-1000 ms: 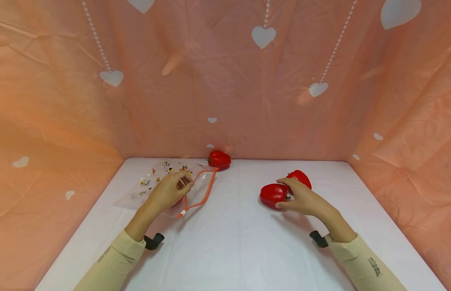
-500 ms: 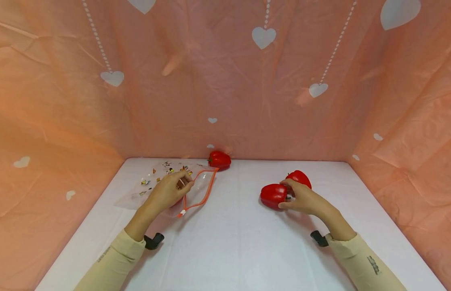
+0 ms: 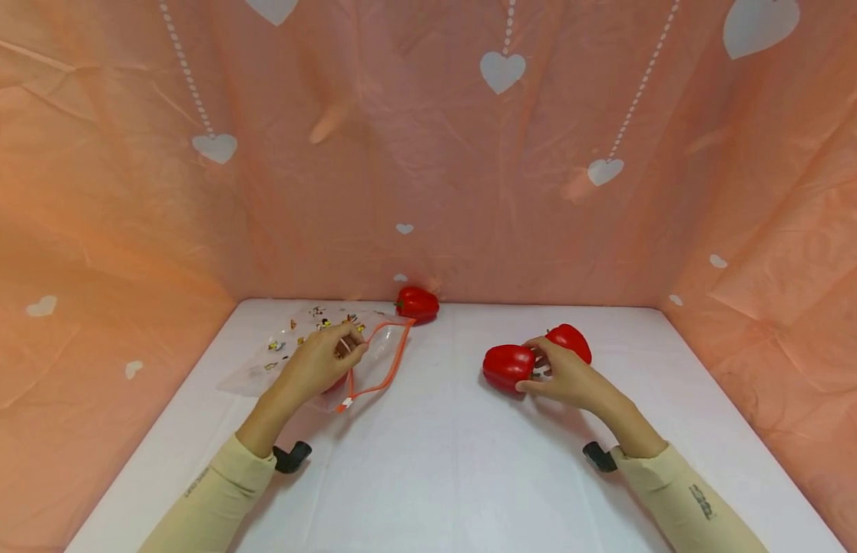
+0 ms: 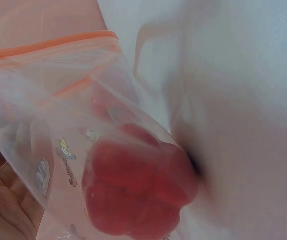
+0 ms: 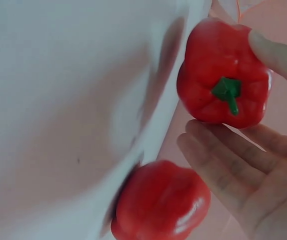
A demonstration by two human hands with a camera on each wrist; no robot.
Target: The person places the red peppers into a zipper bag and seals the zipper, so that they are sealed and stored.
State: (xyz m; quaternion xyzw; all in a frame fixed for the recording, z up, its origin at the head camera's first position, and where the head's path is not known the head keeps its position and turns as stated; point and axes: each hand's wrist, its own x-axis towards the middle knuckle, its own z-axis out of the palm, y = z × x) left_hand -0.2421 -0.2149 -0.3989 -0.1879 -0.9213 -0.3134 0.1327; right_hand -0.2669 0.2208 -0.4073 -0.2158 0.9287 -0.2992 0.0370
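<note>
A peach fabric backdrop with white hearts [image 3: 442, 192] is hanging behind a white cloth-covered table [image 3: 428, 476]. A clear, cartoon-printed plastic zip bag with orange edging [image 3: 279, 346] is holding 1 lobed red bell pepper [image 4: 138, 185]. The left hand [image 3: 322, 359] is pinching the bag's mouth. Well apart, the right hand [image 3: 563, 376] is gripping 1 glossy green-stemmed red pepper [image 3: 506, 367]. 2 others are resting: 1 far red pepper [image 3: 417, 305] near the bag's mouth, 1 right-hand red pepper [image 3: 572, 340] beyond the fingers.

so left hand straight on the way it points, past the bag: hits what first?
Likely the back red pepper, by the far corner of the bag in the head view. Depth is unclear; the left hand might pass above it.
</note>
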